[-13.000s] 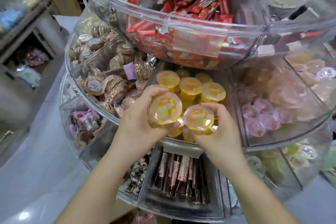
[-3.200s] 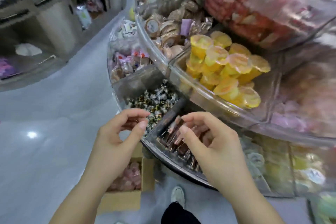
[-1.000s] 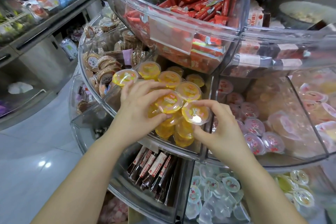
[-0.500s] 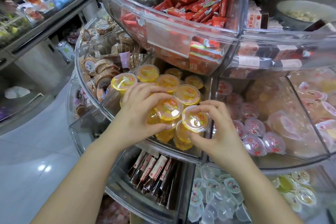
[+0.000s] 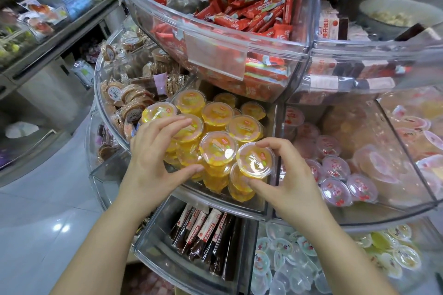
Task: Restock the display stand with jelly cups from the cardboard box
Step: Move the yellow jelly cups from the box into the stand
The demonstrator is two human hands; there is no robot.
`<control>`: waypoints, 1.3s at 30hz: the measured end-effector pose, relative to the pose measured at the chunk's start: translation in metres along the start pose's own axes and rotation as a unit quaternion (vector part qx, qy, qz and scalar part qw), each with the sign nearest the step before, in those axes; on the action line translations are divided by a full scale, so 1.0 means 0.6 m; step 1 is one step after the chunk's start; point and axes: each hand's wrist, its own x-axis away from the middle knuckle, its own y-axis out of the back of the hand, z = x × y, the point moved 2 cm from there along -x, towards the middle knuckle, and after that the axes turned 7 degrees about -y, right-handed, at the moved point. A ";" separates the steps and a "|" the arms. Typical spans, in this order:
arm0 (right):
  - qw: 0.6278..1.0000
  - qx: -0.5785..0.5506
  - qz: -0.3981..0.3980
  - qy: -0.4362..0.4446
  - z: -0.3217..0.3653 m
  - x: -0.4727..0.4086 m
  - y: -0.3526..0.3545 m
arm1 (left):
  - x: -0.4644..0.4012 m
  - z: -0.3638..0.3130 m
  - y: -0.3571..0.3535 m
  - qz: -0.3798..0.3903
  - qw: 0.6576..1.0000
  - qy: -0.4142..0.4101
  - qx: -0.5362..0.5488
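The clear tiered display stand (image 5: 211, 199) fills the view. Its middle compartment holds several yellow jelly cups (image 5: 217, 112) with clear lids. My right hand (image 5: 292, 187) pinches one yellow jelly cup (image 5: 255, 159) at the front right of the pile, index finger over its far rim and thumb under its near rim. My left hand (image 5: 153, 160) lies against the left side of the pile, its fairly straight fingers touching the lid of another cup (image 5: 191, 130) and its thumb below. A third cup (image 5: 217, 148) sits between the hands. Under the stand is a blurred pinkish heap (image 5: 148, 281); I cannot make out the box itself.
Red snack packets (image 5: 251, 19) fill the top tier. Round wrapped cakes (image 5: 130, 100) lie left of the yellow cups and pink jelly cups (image 5: 335, 175) right. Below are dark stick packs (image 5: 206, 230) and clear cups (image 5: 287, 261). A shelf unit (image 5: 48, 38) stands left across grey floor (image 5: 48, 211).
Both hands returned from low down to the yellow compartment with cups. Over the last second the left hand's fingers have loosened from its cup, which now rests on the pile; the right hand still pinches its cup.
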 end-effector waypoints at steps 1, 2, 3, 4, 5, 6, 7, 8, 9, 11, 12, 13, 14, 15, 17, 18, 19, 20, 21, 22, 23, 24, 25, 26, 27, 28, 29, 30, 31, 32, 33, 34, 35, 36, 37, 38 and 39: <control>1.000 -0.005 0.004 -0.005 0.001 0.000 0.000 | 0.001 0.001 0.000 -0.006 1.000 0.004 0.000; 1.000 -0.009 0.008 -0.008 0.000 0.000 0.000 | 0.001 0.002 0.001 -0.009 1.000 0.008 0.000; 1.000 -0.010 0.012 -0.012 0.000 0.001 0.001 | 0.002 0.002 0.001 -0.010 1.000 0.010 -0.002; 1.000 -0.009 0.018 -0.013 -0.001 0.001 0.001 | 0.002 0.002 0.001 -0.008 1.000 0.008 -0.005; 1.000 -0.005 0.024 -0.012 -0.001 0.001 0.002 | 0.001 0.002 0.001 -0.004 1.000 0.001 -0.009; 1.000 -0.001 0.028 -0.010 -0.001 0.001 0.002 | 0.001 0.000 0.000 0.001 1.000 -0.009 -0.014; 1.000 0.001 0.029 -0.007 -0.001 0.000 0.002 | 0.000 -0.003 -0.002 0.007 1.000 -0.020 -0.018; 1.000 0.003 0.026 -0.003 0.000 0.000 0.003 | -0.001 -0.008 -0.005 0.010 0.999 -0.032 -0.020; 1.000 0.004 0.020 0.002 0.001 0.000 0.003 | -0.002 -0.013 -0.007 0.011 0.999 -0.044 -0.021; 1.000 0.008 0.008 0.007 0.002 0.001 0.002 | -0.003 -0.024 -0.015 0.010 0.998 -0.061 -0.015; 1.000 0.007 0.004 0.009 0.003 0.001 0.002 | -0.003 -0.028 -0.018 0.011 0.998 -0.063 -0.011; 1.000 0.006 0.003 0.011 0.004 0.001 0.001 | -0.003 -0.031 -0.022 0.012 0.998 -0.061 -0.009; 1.000 0.006 0.004 0.015 0.004 0.001 0.001 | -0.004 -0.032 -0.025 0.013 0.998 -0.056 -0.009; 1.000 0.007 0.004 0.017 0.005 0.001 0.000 | -0.004 -0.033 -0.027 0.013 0.999 -0.049 -0.009; 1.000 0.011 0.008 0.017 0.005 -0.001 0.000 | -0.005 -0.034 -0.028 0.012 0.999 -0.038 -0.008; 1.000 0.014 0.010 0.016 0.005 -0.001 0.001 | -0.006 -0.034 -0.028 0.013 0.999 -0.041 -0.008; 1.000 0.019 0.010 0.020 0.005 -0.001 0.004 | -0.006 -0.033 -0.026 0.016 0.999 -0.048 -0.006; 0.999 0.025 0.005 0.027 0.004 -0.001 0.008 | -0.006 -0.031 -0.021 0.017 0.998 -0.054 -0.002; 0.999 0.030 -0.006 0.036 0.005 0.000 0.014 | -0.005 -0.027 -0.014 0.012 0.998 -0.055 0.005; 0.998 0.031 -0.019 0.043 0.007 0.000 0.020 | -0.004 -0.020 -0.004 0.000 0.999 -0.049 0.012; 0.998 0.033 -0.033 0.052 0.011 0.000 0.024 | -0.003 -0.010 0.009 -0.018 0.999 -0.035 0.017; 0.995 0.044 -0.048 0.070 0.018 -0.001 0.026 | -0.002 0.001 0.021 -0.036 0.999 -0.013 0.021; 0.992 0.065 -0.060 0.094 0.026 -0.003 0.024 | -0.001 0.013 0.033 -0.050 0.998 0.010 0.022; 0.986 0.092 -0.068 0.118 0.036 -0.005 0.018 | -0.001 0.025 0.043 -0.056 0.998 0.031 0.016; 0.980 0.123 -0.070 0.141 0.045 -0.007 0.009 | -0.002 0.038 0.050 -0.053 0.998 0.045 0.006; 0.972 0.157 -0.070 0.162 0.053 -0.010 -0.002 | -0.003 0.050 0.055 -0.042 0.998 0.054 -0.004; 0.962 0.194 -0.071 0.181 0.059 -0.013 -0.013 | -0.005 0.061 0.056 -0.023 0.998 0.061 -0.009; 0.951 0.230 -0.070 0.196 0.064 -0.016 -0.023 | -0.008 0.071 0.056 0.002 0.998 0.066 -0.006; 0.941 0.260 -0.068 0.207 0.066 -0.018 -0.032 | -0.010 0.078 0.054 0.027 0.997 0.070 0.005; 0.932 0.283 -0.067 0.215 0.067 -0.021 -0.040 | -0.014 0.083 0.053 0.047 0.996 0.071 0.019; 0.926 0.299 -0.068 0.220 0.068 -0.023 -0.045 | -0.017 0.086 0.050 0.060 0.995 0.068 0.029; 0.921 0.309 -0.072 0.226 0.068 -0.025 -0.050 | -0.022 0.087 0.047 0.067 0.996 0.058 0.031; 0.918 0.314 -0.078 0.230 0.068 -0.026 -0.054 | -0.027 0.087 0.042 0.071 0.996 0.042 0.029; 0.915 0.316 -0.085 0.234 0.068 -0.027 -0.057 | -0.032 0.085 0.037 0.072 0.997 0.024 0.027; 0.914 0.318 -0.090 0.236 0.067 -0.027 -0.058 | -0.035 0.082 0.032 0.068 0.997 0.011 0.029; 0.913 0.318 -0.093 0.236 0.066 -0.028 -0.059 | -0.038 0.080 0.028 0.060 0.998 0.003 0.037; 0.914 0.317 -0.095 0.235 0.065 -0.028 -0.059 | -0.038 0.077 0.024 0.048 0.998 -0.002 0.046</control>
